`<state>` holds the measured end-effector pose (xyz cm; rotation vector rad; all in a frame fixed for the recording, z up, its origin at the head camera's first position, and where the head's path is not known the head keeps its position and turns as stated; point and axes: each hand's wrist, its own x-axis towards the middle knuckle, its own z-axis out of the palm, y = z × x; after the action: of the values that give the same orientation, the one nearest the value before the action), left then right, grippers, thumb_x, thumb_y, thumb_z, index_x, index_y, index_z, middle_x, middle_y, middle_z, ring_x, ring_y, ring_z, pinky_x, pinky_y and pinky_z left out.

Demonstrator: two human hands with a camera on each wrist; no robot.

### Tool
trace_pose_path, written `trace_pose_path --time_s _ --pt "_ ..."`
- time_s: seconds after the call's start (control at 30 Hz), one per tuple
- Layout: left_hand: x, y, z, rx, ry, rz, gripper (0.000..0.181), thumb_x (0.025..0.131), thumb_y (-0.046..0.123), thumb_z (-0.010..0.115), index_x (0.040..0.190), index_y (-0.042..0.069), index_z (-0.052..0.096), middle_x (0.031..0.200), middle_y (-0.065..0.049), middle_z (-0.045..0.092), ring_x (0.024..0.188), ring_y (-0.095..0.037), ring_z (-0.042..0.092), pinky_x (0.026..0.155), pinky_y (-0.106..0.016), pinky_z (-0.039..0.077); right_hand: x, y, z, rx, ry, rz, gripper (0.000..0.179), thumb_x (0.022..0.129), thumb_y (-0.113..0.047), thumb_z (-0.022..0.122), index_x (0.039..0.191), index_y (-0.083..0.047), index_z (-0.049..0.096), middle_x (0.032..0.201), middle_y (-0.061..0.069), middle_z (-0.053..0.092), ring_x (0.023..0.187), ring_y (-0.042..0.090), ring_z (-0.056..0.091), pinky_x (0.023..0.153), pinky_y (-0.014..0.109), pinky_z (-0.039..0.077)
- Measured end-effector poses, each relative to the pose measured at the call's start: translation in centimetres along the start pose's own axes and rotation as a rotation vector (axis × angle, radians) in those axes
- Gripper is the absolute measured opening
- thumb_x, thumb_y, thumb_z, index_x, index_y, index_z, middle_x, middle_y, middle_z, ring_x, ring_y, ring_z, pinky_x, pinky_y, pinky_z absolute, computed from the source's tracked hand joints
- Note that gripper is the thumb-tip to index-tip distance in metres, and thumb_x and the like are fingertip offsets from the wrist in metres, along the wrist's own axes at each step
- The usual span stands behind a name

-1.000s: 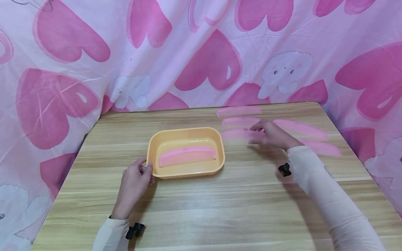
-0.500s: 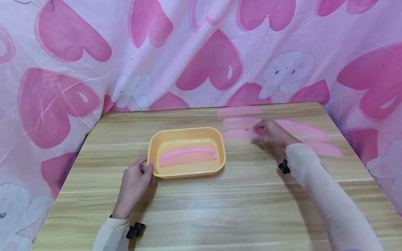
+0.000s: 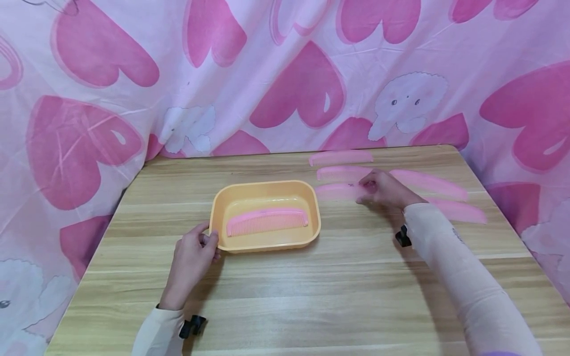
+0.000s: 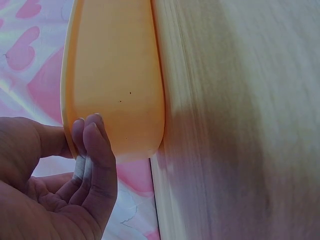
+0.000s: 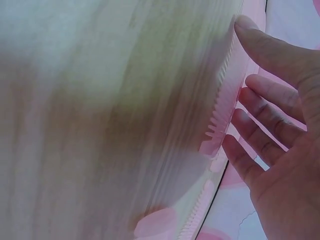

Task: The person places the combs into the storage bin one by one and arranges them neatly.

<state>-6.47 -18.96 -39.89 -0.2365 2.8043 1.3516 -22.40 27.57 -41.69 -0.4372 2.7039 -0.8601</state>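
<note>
At the left end of a yellow plastic basin (image 3: 262,184), my left hand (image 3: 193,254) pinches the rim between thumb and fingers. The left wrist view shows those fingers on the outer wall of the basin (image 4: 112,60). One pink comb (image 3: 267,215) lies inside it, teeth toward me. Right of the basin, my right hand (image 3: 387,190) is at the right end of another pink comb (image 3: 334,190) on the table. In the right wrist view, its thumb is at the toothed side and the fingers (image 5: 255,130) touch the back edge of this comb (image 5: 225,105).
Two pink combs, a far one (image 3: 340,158) and a nearer one (image 3: 340,173), lie behind the touched comb. Two more, an upper comb (image 3: 429,183) and a lower comb (image 3: 460,211), lie to the right. A heart-patterned cloth (image 3: 294,89) hangs behind the wooden table (image 3: 285,301).
Over the last second, my right hand has settled onto the end of the nearest comb, its thumb and fingers closing on it. My left hand and the basin have stayed in place.
</note>
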Motion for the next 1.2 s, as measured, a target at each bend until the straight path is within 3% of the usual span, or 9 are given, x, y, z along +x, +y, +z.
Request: trace_pose_path --time_s 0.2,0.47,0.93,1.2 --pt "-0.12 0.04 -0.11 0.007 -0.002 -0.009 0.042 0.104 0.016 0.053 0.14 -0.005 0.053 0.073 -0.007 0.068 0.061 -0.017 0.065 0.051 -0.026 0.051 -0.27 0.24 0.23 -0.021 0.013 -0.026 0.058 0.083 -0.018 0.086 0.128 0.009 0.061 0.129 0.024 0.055 0.116 0.039 0.054 0.101 0.053 0.045" --pt "-0.13 0.06 -0.11 0.0 -0.002 -0.014 0.042 0.103 0.015 0.053 0.14 -0.006 0.053 0.073 -0.007 0.068 0.061 -0.016 0.065 0.051 -0.026 0.052 -0.56 0.58 0.63 -0.04 0.042 -0.063 0.057 0.081 -0.021 0.087 0.124 0.009 0.065 0.115 0.021 0.058 0.101 0.032 0.055 0.089 0.047 0.048" --pt "-0.04 0.14 -0.08 0.005 -0.004 -0.022 0.041 0.103 0.014 0.053 0.14 -0.004 0.053 0.071 -0.007 0.067 0.061 -0.017 0.066 0.051 -0.027 0.052 -0.81 0.9 0.82 -0.052 0.036 -0.121 0.058 0.082 -0.025 0.086 0.125 0.009 0.065 0.105 0.016 0.059 0.094 0.027 0.052 0.084 0.044 0.046" --pt "0.0 0.05 -0.01 0.005 -0.004 -0.022 0.042 0.103 0.015 0.053 0.14 -0.005 0.053 0.071 -0.006 0.067 0.061 -0.017 0.065 0.051 -0.027 0.052 -0.86 0.73 0.83 -0.036 0.038 -0.11 0.055 0.083 -0.024 0.085 0.123 0.009 0.065 0.103 0.016 0.059 0.092 0.028 0.051 0.082 0.042 0.046"
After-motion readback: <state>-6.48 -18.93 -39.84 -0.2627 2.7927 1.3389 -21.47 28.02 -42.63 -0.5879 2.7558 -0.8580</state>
